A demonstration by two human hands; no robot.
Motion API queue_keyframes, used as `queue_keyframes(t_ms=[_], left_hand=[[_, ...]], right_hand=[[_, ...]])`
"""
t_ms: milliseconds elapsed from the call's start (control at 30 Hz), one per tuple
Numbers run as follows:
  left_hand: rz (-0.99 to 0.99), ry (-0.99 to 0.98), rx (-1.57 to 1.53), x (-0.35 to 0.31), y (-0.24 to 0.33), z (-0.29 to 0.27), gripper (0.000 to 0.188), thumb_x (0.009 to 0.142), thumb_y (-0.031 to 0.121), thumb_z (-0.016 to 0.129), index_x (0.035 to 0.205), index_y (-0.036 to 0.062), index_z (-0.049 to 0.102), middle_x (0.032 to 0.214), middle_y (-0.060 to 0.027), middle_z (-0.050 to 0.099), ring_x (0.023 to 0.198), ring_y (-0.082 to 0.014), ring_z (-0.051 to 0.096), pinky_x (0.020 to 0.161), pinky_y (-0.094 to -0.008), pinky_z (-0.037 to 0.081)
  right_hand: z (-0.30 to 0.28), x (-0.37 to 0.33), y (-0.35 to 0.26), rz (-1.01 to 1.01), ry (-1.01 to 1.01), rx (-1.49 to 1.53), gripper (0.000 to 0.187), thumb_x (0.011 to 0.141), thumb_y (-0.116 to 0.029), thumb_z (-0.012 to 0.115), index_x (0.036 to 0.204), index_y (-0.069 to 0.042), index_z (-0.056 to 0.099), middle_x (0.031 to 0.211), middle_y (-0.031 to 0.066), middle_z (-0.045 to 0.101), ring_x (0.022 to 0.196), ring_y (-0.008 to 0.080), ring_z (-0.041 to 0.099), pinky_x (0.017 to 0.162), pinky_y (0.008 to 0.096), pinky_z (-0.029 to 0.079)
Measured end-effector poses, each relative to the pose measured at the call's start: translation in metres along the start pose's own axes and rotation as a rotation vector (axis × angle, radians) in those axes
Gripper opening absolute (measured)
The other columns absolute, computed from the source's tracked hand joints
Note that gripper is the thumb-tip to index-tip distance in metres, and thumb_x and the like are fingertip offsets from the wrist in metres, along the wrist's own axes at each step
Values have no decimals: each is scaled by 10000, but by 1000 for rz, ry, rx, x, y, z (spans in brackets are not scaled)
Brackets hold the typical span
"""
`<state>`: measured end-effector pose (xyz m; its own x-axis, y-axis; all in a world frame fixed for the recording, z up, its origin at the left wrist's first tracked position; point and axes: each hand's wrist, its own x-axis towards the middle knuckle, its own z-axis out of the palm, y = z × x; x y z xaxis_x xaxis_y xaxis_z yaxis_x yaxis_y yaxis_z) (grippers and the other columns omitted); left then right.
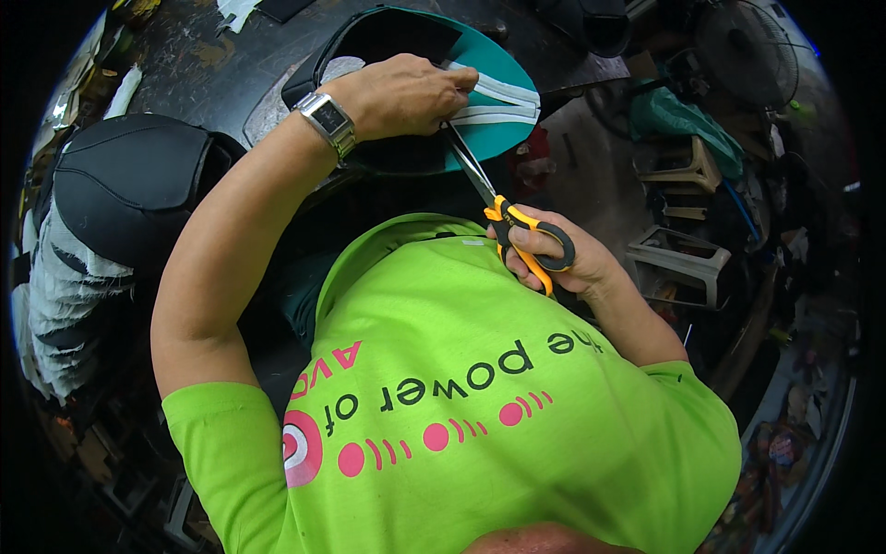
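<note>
My right hand [574, 262] grips a pair of scissors [506, 218] by their yellow and black handles. The blades point up and left, their tips beneath my left hand at a black and teal cap-shaped fabric piece [506, 72]. White tape strips [498, 114] run across its teal side and meet near the rounded right end. Over the piece lies my left hand [401, 97], a metal watch [329, 116] on its wrist. Its fingers are closed in a pinch at the strips' inner end; whatever sits between the fingertips is hidden.
A dark worktable [198, 69] lies under the piece. At left stands a stack of black dome-shaped pieces [129, 175] with frayed white edges [69, 286]. To the right are plastic stools [688, 263], a green bag [678, 120] and a fan [748, 51].
</note>
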<state>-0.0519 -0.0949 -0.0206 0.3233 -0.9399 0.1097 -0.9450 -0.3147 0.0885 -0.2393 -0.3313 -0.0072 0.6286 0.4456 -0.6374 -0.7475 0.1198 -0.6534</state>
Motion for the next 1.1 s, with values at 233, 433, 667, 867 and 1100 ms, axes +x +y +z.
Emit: queue_keyframes(t_ms=[233, 433, 667, 867, 1100], left_hand=[[-130, -84, -167, -3, -6, -12, 91, 966, 111, 674, 977, 22, 688, 1210, -72, 610, 746, -219, 655, 710, -330, 550], [-101, -70, -195, 1, -8, -18, 62, 926, 82, 706, 964, 37, 684, 1219, -87, 604, 855, -250, 670, 780, -360, 554], [-152, -77, -194, 2, -6, -21, 165, 899, 100, 736, 1039, 13, 752, 1229, -85, 660, 912, -272, 696, 845, -383, 572], [-116, -29, -172, 5, -3, -13, 116, 937, 98, 727, 1012, 10, 728, 1228, -105, 636, 849, -247, 694, 771, -339, 578], [-100, -2, -138, -1, -1, -14, 99, 975, 115, 681, 1008, 22, 687, 1243, -79, 611, 805, -235, 699, 730, -342, 584]], right_hand=[[7, -1, -7, 7, 49, -67, 422, 956, -305, 759, 1198, -14, 573, 712, 27, 608, 497, 75, 583, 466, 200, 458], [15, 2, -14, -7, 146, -245, 418, 925, -301, 802, 1164, -30, 593, 674, 10, 609, 482, 60, 567, 465, 192, 444], [20, 4, -3, -64, 314, -532, 474, 874, -291, 855, 1153, -4, 601, 625, -9, 576, 494, 38, 490, 477, 224, 350], [21, 6, -4, -108, 435, -799, 518, 829, -329, 886, 1132, -7, 616, 600, -5, 539, 526, 49, 437, 514, 274, 328], [31, -7, -21, -36, 580, -1125, 521, 830, -335, 872, 1134, 3, 618, 669, 73, 602, 575, 134, 542, 572, 320, 412]])
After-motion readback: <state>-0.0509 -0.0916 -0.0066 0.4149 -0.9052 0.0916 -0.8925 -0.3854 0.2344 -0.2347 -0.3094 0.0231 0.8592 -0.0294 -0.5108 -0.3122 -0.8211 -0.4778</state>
